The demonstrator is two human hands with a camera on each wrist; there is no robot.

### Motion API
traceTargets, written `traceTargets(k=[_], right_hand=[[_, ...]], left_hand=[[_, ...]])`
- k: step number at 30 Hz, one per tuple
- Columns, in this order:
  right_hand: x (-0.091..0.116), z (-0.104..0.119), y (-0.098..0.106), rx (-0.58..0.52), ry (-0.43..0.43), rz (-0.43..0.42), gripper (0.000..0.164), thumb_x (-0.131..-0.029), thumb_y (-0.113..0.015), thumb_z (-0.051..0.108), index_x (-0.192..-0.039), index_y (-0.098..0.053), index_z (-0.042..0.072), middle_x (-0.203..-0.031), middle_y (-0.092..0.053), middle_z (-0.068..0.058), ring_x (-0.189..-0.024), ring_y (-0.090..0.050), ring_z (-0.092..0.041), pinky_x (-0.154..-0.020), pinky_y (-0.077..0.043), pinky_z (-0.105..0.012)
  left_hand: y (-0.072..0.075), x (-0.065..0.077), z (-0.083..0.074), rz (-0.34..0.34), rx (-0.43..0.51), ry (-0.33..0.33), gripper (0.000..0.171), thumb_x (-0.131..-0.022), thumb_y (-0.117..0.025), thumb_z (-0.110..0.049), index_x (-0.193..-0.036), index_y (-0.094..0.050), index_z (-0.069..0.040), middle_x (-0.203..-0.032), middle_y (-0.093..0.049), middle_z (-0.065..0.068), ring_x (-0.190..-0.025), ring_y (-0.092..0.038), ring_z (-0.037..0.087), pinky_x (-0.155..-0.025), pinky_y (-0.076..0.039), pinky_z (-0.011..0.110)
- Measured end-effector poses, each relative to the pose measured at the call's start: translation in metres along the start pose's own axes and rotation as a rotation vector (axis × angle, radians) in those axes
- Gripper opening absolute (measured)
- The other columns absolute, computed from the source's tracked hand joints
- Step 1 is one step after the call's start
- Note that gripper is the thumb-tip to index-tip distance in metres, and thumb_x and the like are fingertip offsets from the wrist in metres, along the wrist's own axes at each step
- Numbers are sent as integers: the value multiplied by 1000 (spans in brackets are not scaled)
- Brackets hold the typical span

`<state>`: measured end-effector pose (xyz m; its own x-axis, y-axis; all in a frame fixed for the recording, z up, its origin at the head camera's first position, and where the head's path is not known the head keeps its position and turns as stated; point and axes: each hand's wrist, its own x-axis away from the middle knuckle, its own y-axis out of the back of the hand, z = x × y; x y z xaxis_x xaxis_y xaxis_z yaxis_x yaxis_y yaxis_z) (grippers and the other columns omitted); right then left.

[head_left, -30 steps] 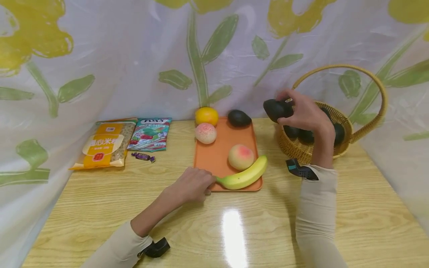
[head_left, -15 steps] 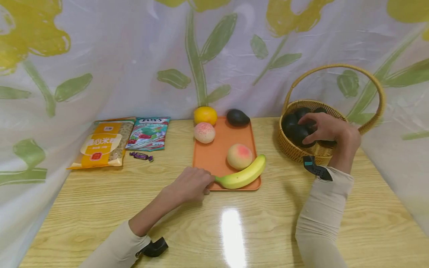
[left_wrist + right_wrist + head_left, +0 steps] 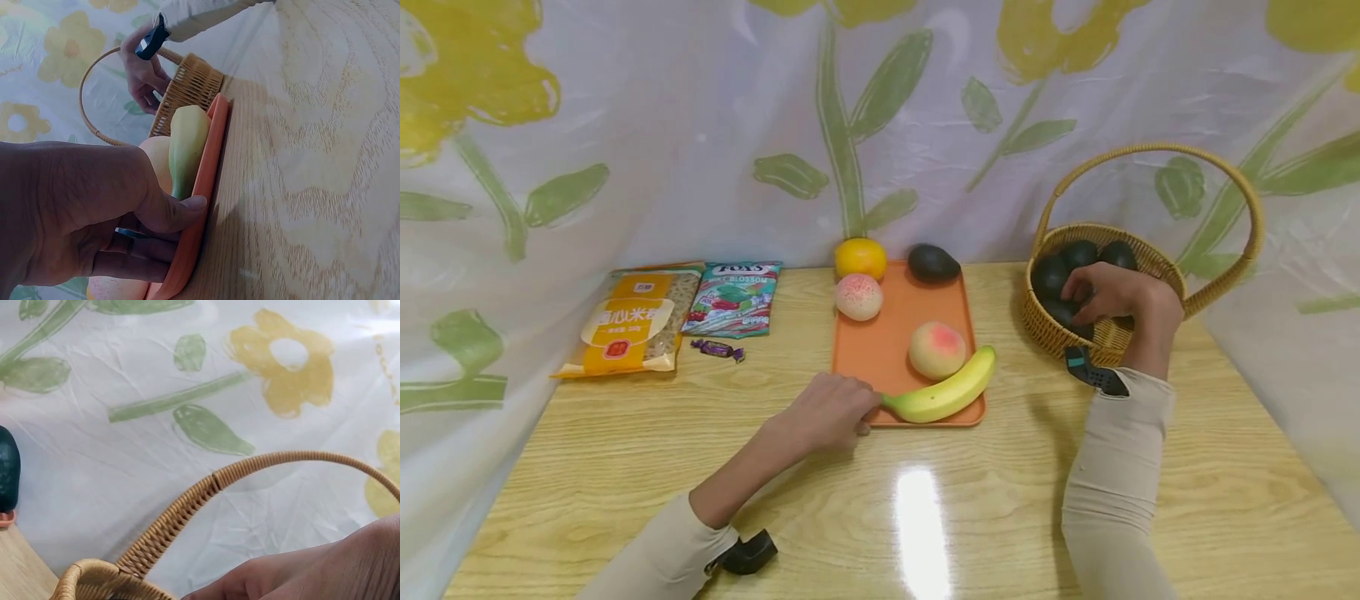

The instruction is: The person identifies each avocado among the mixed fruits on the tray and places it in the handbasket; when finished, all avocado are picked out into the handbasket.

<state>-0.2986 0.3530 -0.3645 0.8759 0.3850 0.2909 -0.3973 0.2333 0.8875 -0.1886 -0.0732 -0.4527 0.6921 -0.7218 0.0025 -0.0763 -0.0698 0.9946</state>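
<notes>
At the near left corner of the orange tray (image 3: 880,354), my left hand (image 3: 833,412) pinches the rim; the left wrist view shows the thumb (image 3: 187,206) on the outer side. Beside these fingers lies the stem of a banana (image 3: 947,400). My right hand (image 3: 1123,296) reaches into the wicker basket (image 3: 1047,333), fingers bent over a dark avocado (image 3: 1058,315); I cannot tell whether they grip it. Several more avocados (image 3: 1078,252) lie around it. The tray also carries a blushed peach (image 3: 937,350), a speckled peach (image 3: 859,297), an orange-yellow fruit (image 3: 861,259) and one avocado (image 3: 933,263).
The basket's tall handle (image 3: 1258,217) arches behind my right hand. At the left lie a yellow food packet (image 3: 632,321), a FOX'S candy bag (image 3: 733,298) and a purple wrapped candy (image 3: 718,349). A flowered cloth (image 3: 700,150) hangs along the back.
My right hand has gone from the basket's left rim, where it held an avocado, right and down into the basket, then slightly left and lower. My left hand stays on the tray.
</notes>
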Motion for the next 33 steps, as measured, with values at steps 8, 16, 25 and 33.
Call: traceTargets(k=[8,16,25,33], right_hand=[[1,2,3,-4,2,-33,34,-87,-83,11,-114,-67,-2,-115,-66,-20,-98,-61,-27,-82,-50,-38],[3,4,6,11,-3,-59,36,-88,-82,15,-115,-66,-1,-116,-67,-21,-100,-61,-28,-84,-49,-40],[6,9,9,-20,-6,-100,35,-90,-79,11,-118,-64,-4,-117,-69,-25,-106,-67,-37,-91,-51,-48],[3,24,12,6,49,-163,40,-92,-77,10,-125,-60,-4,-117,-64,-25,-103,-62,-35,-93,-49,-51]], left_hand=[[0,-1,0,-4,-4,-5,33,-85,-77,-8,-70,-50,-20,-66,-39,-9,-60,-33,9,-54,-23,24],[1,-1,0,4,-3,-2,32,-86,-77,-8,-71,-51,-20,-66,-40,-9,-61,-34,8,-54,-23,24],[2,-2,-1,13,-5,4,33,-87,-75,-9,-71,-50,-21,-66,-39,-10,-61,-34,8,-54,-24,24],[1,-2,0,17,-3,9,32,-86,-77,-10,-70,-51,-21,-66,-38,-10,-60,-33,8,-54,-23,24]])
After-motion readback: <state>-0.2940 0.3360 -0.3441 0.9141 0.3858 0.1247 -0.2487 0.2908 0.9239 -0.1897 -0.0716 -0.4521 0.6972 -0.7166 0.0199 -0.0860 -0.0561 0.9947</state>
